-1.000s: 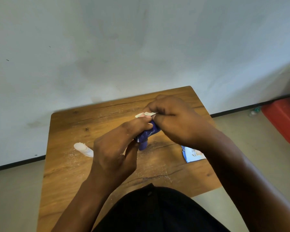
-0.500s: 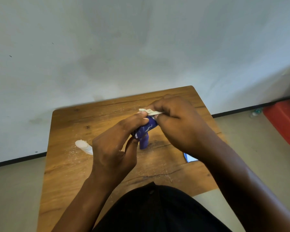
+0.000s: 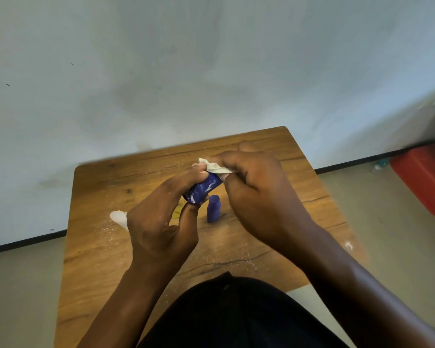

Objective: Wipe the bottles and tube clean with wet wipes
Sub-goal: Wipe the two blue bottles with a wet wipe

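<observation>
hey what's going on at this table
A person sits at a small wooden table, cleaning a dark blue bottle streaked with white. The left hand grips the bottle above the table while the right hand pinches a crumpled white wet wipe against its upper end. A smaller purple bottle stands upright on the table below, and a white tube lies to the left.

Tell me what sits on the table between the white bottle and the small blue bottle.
In the head view, the left hand gripping the blue tube fills that stretch between white bottle and small blue bottle.
</observation>
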